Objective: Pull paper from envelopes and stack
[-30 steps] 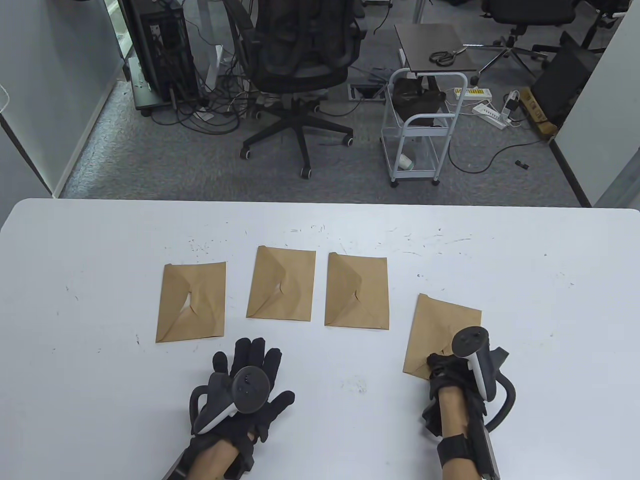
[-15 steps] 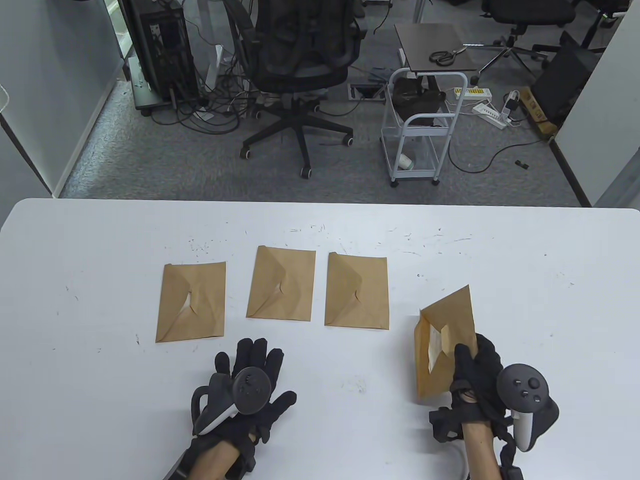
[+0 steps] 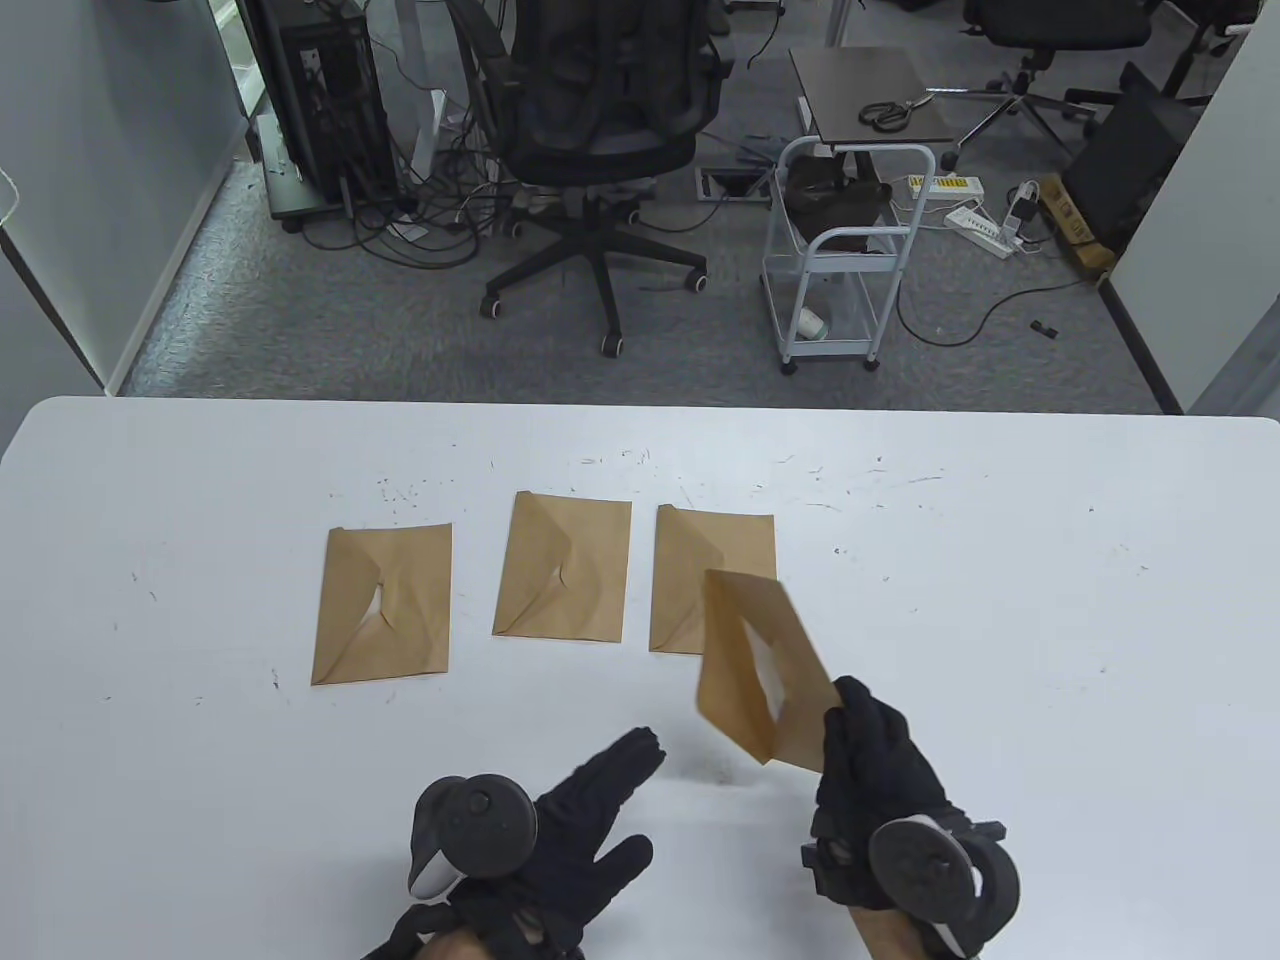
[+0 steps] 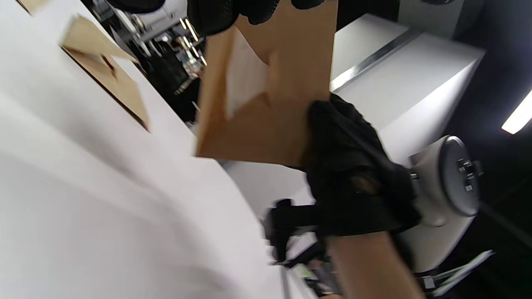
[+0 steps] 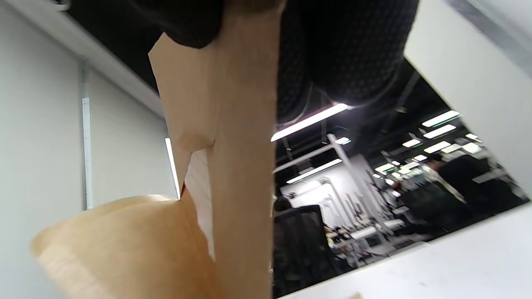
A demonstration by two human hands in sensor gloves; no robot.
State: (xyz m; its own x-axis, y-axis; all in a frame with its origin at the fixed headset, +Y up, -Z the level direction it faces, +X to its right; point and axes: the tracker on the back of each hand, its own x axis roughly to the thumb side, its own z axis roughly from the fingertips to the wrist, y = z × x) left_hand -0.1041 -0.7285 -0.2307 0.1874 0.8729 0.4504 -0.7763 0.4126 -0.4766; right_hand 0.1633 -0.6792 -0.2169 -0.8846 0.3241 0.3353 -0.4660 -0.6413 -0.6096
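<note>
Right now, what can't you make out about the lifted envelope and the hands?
- Paper: only a white sliver shows in every view; the envelope covers the rest.
- Right hand fingertips: behind the envelope in the table view.
- Left hand: left wrist view crops it at the top; whether it touches the envelope is unclear.

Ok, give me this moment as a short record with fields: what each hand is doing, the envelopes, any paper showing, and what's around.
right hand: right hand grips the lifted envelope by a lower corner, held tilted above the table
left hand: left hand open, fingers spread, holding nothing, pointing toward the lifted envelope
paper: white paper shows through the lifted envelope's flap opening, not pulled out
envelopes on table: three flat in a row: left envelope, middle envelope, right envelope, the last partly hidden by the lifted one
stack: none visible
background: office chair, white cart
</note>
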